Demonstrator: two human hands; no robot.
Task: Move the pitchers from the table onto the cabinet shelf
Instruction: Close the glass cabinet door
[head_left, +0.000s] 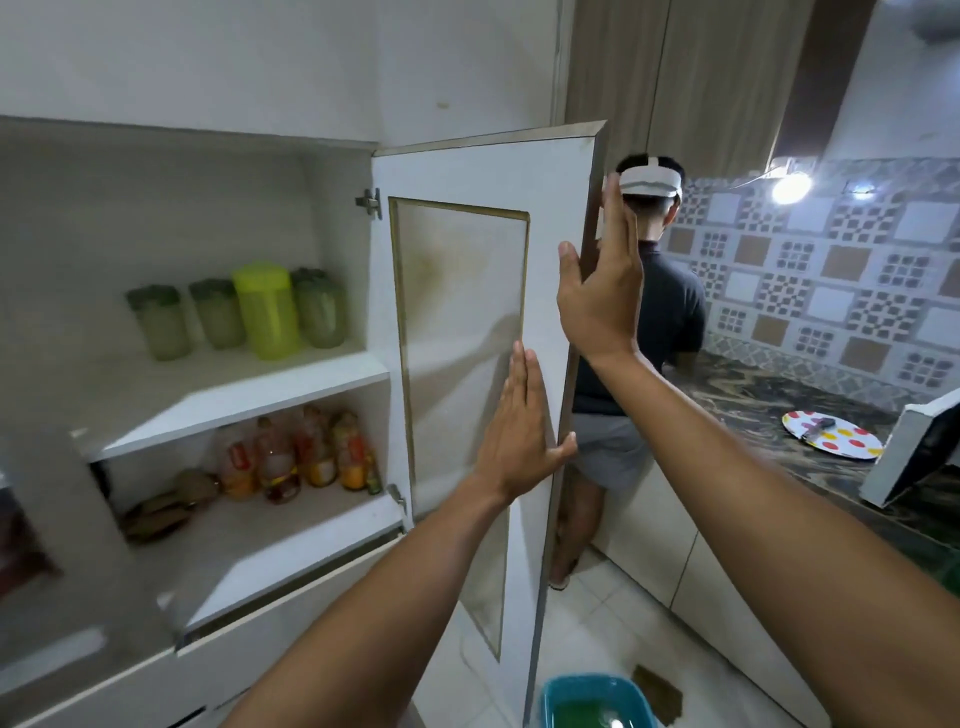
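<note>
A lime-green pitcher (266, 310) stands on the upper cabinet shelf (249, 387), among three pale green lidded pitchers (160, 322) set in a row. The white cabinet door (462, 332) stands open to the right of the shelf. My left hand (519, 431) lies flat on the door's inner face, thumb hooked around its free edge. My right hand (602, 291) is higher up with fingers straight, resting against the same edge from the outer side. Neither hand holds a pitcher.
Several bottles (296, 457) and brown items fill the lower shelf. A person (654, 322) stands with their back to me behind the door at a dark marble counter (779, 410) bearing a dotted plate (831, 434). A teal tub (597, 701) sits on the tiled floor.
</note>
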